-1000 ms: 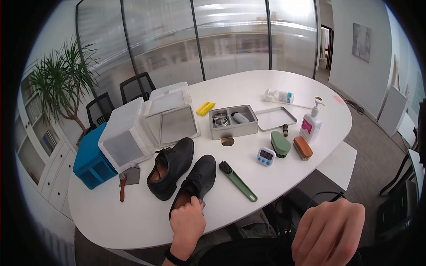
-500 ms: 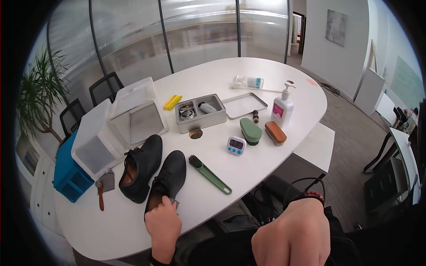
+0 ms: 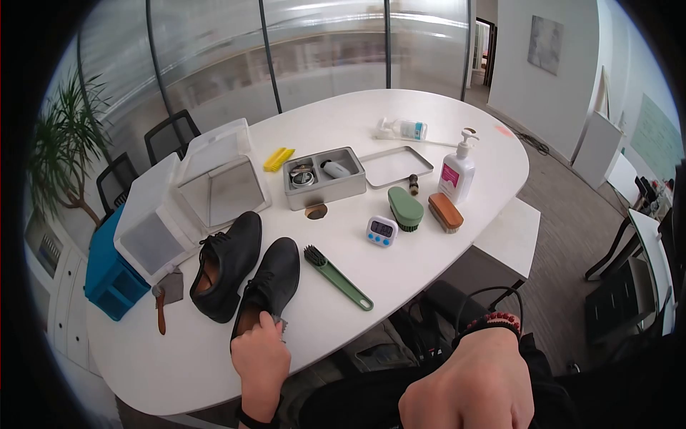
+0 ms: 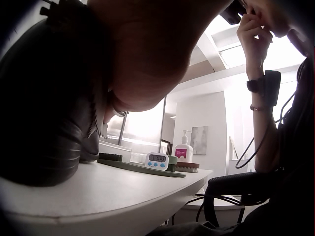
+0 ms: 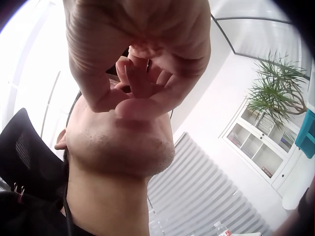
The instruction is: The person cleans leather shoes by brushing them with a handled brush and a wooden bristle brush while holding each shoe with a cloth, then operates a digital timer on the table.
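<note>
Two black lace-up shoes stand side by side on the table; the left one [image 3: 229,268] is untouched. My left hand [image 3: 261,361] grips the opening of the right shoe [image 3: 277,275] near its heel, and a scrap of grey cloth [image 3: 281,327] shows beside the fingers. The left wrist view has the cloth's jagged edge [image 4: 101,129] between hand and shoe. Raised close to the face, my right hand [image 3: 471,386] has curled fingers; in the right wrist view this hand [image 5: 142,54] is at the mouth and chin, with no object visible in it.
Right of the shoes lies a green-handled brush [image 3: 339,280]. Beyond are a timer [image 3: 381,232], green brush [image 3: 406,207], brown brush [image 3: 446,212], pump bottle [image 3: 456,171] and metal tin [image 3: 325,189]. White boxes [image 3: 153,222] and a wooden-handled tool [image 3: 161,314] are at left.
The head view has swung right, so the table's things appear farther left. My right hand has come up nearer the face. My left hand has stayed on the same shoe.
</note>
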Motion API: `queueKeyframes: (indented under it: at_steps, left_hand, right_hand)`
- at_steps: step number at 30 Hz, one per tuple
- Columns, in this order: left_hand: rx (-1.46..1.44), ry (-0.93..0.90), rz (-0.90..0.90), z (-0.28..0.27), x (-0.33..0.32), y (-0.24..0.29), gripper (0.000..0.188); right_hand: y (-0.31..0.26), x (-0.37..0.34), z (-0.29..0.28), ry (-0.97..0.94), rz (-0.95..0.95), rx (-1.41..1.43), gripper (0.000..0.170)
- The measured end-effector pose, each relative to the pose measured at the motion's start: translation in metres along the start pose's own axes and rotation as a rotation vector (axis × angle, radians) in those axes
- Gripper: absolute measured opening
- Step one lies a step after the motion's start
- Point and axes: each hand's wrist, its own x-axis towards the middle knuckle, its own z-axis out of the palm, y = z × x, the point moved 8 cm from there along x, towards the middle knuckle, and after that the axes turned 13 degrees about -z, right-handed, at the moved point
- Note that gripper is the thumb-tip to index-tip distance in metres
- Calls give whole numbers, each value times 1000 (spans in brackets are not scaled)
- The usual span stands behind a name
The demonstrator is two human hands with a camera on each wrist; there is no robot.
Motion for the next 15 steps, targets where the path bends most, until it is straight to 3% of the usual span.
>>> queueKeyframes:
  at_steps: [2, 11, 13, 15]
  left_hand:
    - [0, 4, 14, 0, 0, 0, 19]
    - [-20, -7, 24, -4, -1, 2, 20]
    - [-18, -5, 24, -5, -1, 2, 20]
    - [-18, -2, 27, -5, -1, 2, 20]
  right_hand:
    - [-2, -2, -6, 145, -47, 1, 37]
    - [-9, 9, -17, 90, -167, -164, 23]
    - [-15, 15, -19, 218, -240, -222, 22]
    - [-11, 8, -17, 183, -234, -248, 24]
